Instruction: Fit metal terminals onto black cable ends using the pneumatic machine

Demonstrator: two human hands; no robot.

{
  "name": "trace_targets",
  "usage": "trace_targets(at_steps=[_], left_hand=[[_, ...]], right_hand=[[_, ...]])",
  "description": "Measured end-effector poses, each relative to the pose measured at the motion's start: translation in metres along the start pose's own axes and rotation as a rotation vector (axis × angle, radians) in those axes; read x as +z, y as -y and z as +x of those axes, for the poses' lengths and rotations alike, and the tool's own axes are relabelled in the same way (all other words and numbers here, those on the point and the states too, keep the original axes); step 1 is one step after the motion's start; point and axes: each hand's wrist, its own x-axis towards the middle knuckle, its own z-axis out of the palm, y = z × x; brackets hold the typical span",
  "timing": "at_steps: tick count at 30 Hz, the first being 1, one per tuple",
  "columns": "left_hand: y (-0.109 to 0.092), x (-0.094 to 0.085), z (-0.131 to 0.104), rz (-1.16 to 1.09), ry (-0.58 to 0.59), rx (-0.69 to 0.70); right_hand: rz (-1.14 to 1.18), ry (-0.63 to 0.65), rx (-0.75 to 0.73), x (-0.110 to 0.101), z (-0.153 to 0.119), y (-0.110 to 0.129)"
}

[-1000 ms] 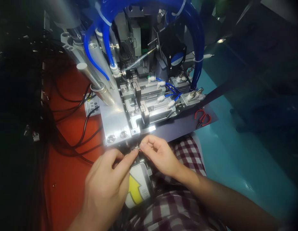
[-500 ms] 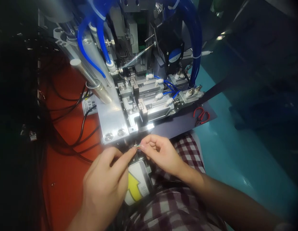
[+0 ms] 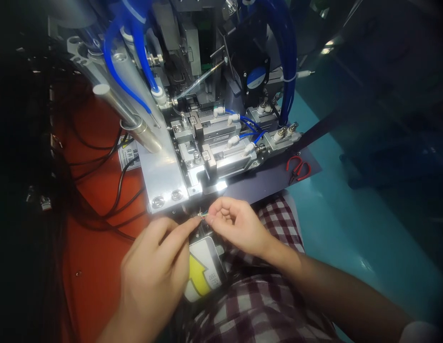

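Flat silver metal plate [image 3: 160, 174]: two round metal bolts [image 3: 157, 202] along its front edge; silver cylindrical post [image 3: 116, 105] over its left edge. Right of plate: paired silver metal slides [image 3: 230, 163]; thick blue hose bundle [image 3: 288, 62] behind their right end. Before slides: flat dark-grey sheet [image 3: 255, 186], red-handled pliers [image 3: 296, 172] on it near its right corner. Left of plate: orange panel [image 3: 91, 267] bearing black cables [image 3: 80, 205] and, beside the plate's left edge, white printed label [image 3: 129, 155]. Before plate's front edge: left hand [image 3: 153, 267], right hand [image 3: 239, 226], thin wires [image 3: 203, 216] between their fingertips; white arrow-marked block [image 3: 203, 271] partly behind left hand.
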Motion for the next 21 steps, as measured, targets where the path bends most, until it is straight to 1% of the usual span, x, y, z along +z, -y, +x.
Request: trace_targets(at_steps=[6, 14, 17, 21], left_hand=[[0.001, -0.002, 0.000, 0.014, -0.005, -0.014], [0.000, -0.002, -0.001, 0.019, 0.001, -0.026], [0.000, -0.002, -0.001, 0.024, -0.002, -0.021], [0.001, -0.002, -0.001, 0.017, -0.001, -0.017]], right_hand=[[-0.143, 0.001, -0.117, -0.003, 0.000, 0.001], [-0.314, 0.007, -0.117, -0.006, -0.002, 0.011], [-0.301, 0.003, -0.124, -0.007, -0.003, 0.010], [-0.272, -0.043, -0.121, -0.009, -0.006, 0.007]])
